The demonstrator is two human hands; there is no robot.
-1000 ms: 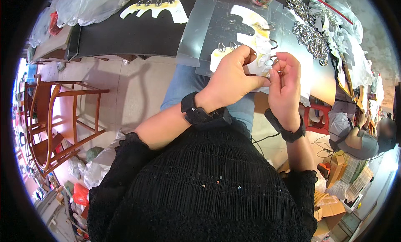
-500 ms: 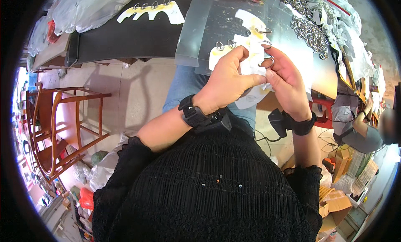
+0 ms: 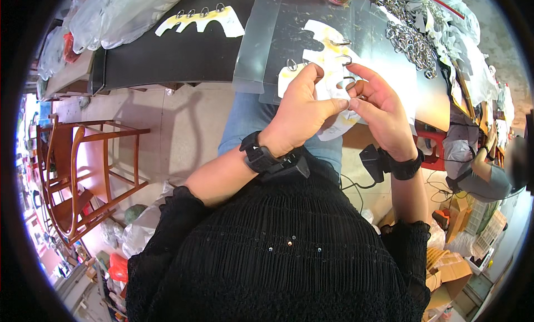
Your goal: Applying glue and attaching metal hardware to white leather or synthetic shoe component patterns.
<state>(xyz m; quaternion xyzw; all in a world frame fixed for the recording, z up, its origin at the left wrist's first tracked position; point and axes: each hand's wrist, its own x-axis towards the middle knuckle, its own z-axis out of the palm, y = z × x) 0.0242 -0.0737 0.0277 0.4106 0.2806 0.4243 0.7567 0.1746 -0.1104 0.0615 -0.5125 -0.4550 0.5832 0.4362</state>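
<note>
a black table (image 3: 167,66) is seen ahead, with a clear plastic sheet (image 3: 267,38) laid on it; a wooden chair (image 3: 83,172) stands well to the left. a heap of metal rings (image 3: 414,41) lies far right. a white card cutout (image 3: 334,94) is pinched at the table edge by the left hand (image 3: 303,113), fingers closed on it; much of it is hidden behind that hand. a small metal ring (image 3: 351,84) is gripped narrowly by the right hand (image 3: 381,113)
</note>
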